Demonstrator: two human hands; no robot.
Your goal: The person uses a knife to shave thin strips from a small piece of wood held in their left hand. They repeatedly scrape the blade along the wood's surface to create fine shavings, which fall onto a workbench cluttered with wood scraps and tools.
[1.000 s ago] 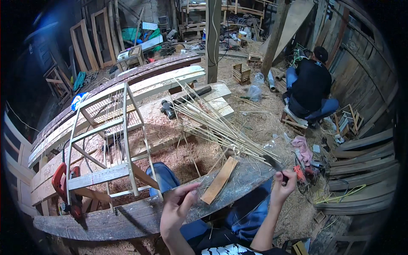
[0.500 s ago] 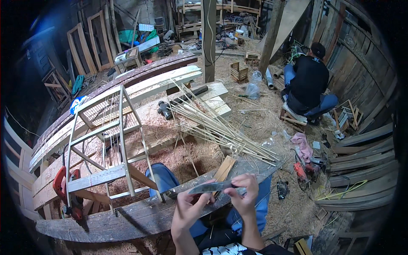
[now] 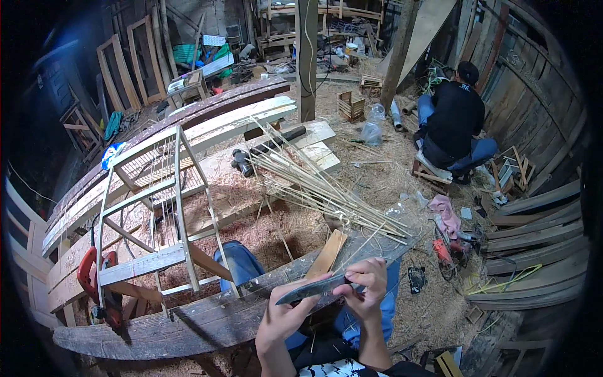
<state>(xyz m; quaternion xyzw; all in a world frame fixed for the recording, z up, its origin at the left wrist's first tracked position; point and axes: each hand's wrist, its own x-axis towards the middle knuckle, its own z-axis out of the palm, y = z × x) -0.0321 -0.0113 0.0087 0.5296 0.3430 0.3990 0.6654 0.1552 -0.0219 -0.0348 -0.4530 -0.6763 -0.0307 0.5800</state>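
A broad-bladed knife (image 3: 314,288) is held above my lap, its blade pointing left. My right hand (image 3: 365,286) grips it at the handle end, fingers curled round. My left hand (image 3: 286,317) closes against the blade from below, its thumb along the lower edge; whether a thin strip is pinched there I cannot make out. Just beyond my hands, a flat wooden piece (image 3: 328,253) rests on the worn plank (image 3: 188,333). Farther up lies a loose bundle of thin bamboo strips (image 3: 326,195), its near ends over the plank.
To the left stands a wooden frame cage with thin rods (image 3: 143,264), beside a red-and-black power tool (image 3: 91,276). A hammer (image 3: 240,162) lies on the boards behind the strips. A co-worker (image 3: 455,122) sits at the far right. Curved boards (image 3: 534,251) are stacked at right.
The knife has turned so its flat blade shows more, tip lower at the left. My left hand has shifted slightly right and down.
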